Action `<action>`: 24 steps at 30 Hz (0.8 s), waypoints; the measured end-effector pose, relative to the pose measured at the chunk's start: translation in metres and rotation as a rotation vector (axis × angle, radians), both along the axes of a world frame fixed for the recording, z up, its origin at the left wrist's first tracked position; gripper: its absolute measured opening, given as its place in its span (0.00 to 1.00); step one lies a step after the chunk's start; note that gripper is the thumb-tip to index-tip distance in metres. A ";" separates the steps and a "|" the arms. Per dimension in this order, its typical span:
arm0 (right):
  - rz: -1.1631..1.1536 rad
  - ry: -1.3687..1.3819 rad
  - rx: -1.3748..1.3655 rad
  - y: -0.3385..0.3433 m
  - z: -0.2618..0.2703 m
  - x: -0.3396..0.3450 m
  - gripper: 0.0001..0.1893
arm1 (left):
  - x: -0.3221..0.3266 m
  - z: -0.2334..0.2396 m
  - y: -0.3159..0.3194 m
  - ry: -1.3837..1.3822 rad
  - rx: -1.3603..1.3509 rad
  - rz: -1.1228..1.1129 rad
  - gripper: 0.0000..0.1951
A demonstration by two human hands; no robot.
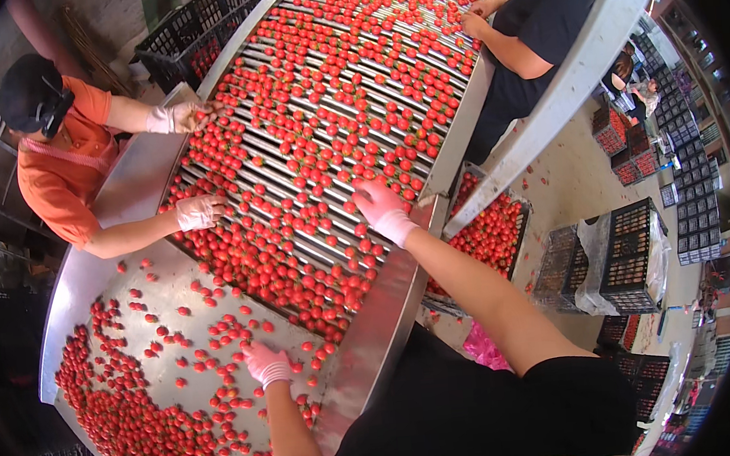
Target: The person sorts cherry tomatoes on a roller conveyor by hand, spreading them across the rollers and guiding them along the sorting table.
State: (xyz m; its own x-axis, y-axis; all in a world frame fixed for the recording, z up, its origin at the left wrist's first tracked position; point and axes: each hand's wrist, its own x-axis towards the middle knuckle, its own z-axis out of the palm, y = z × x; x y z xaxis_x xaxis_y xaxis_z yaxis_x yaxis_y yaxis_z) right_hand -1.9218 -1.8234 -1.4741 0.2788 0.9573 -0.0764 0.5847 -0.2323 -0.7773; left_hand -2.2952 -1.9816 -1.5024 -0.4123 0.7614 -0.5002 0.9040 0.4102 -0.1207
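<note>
Many small red tomatoes with green stems lie on a metal roller conveyor. My right hand, in a thin whitish glove, is over the rollers near the conveyor's right side rail; whether a tomato is in its fingers cannot be told. Below the rollers' lower end, a sheet-metal tray bears loose tomatoes, with a dense pile of tomatoes at its lower left. Over this tray is my left hand, gloved too, its fingertips beside some tomatoes; its grip is unclear.
Across the conveyor, a person in orange has both gloved hands at the rollers. Another person in black stands at the upper right. A slanted metal beam rises beside a crate of tomatoes. Black plastic crates stand on the floor.
</note>
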 end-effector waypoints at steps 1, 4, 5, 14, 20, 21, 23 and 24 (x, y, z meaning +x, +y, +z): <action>-0.058 0.093 0.049 0.032 -0.004 -0.010 0.14 | -0.008 0.010 0.013 0.018 -0.151 -0.033 0.36; -0.205 -0.233 0.180 0.126 -0.040 -0.014 0.17 | -0.003 0.002 0.015 -0.041 -0.545 -0.087 0.46; -0.231 -0.344 0.150 0.156 -0.043 -0.009 0.18 | -0.007 -0.018 -0.003 -0.100 -0.584 -0.031 0.50; 0.066 -0.634 -0.358 0.288 -0.001 0.116 0.20 | -0.004 -0.014 -0.005 -0.028 -0.678 0.104 0.63; 0.122 -1.048 -0.680 0.285 -0.037 0.206 0.26 | 0.011 -0.027 0.018 -0.060 -0.626 -0.041 0.65; 0.250 -1.010 -0.612 0.287 -0.046 0.133 0.22 | -0.010 -0.022 0.000 -0.022 -0.655 -0.006 0.65; 0.383 -1.206 -0.632 0.259 -0.030 0.059 0.22 | -0.024 -0.031 -0.017 0.025 -0.636 0.050 0.65; 0.338 -1.275 -0.683 0.238 -0.026 0.039 0.25 | -0.020 -0.027 -0.013 0.024 -0.631 0.082 0.64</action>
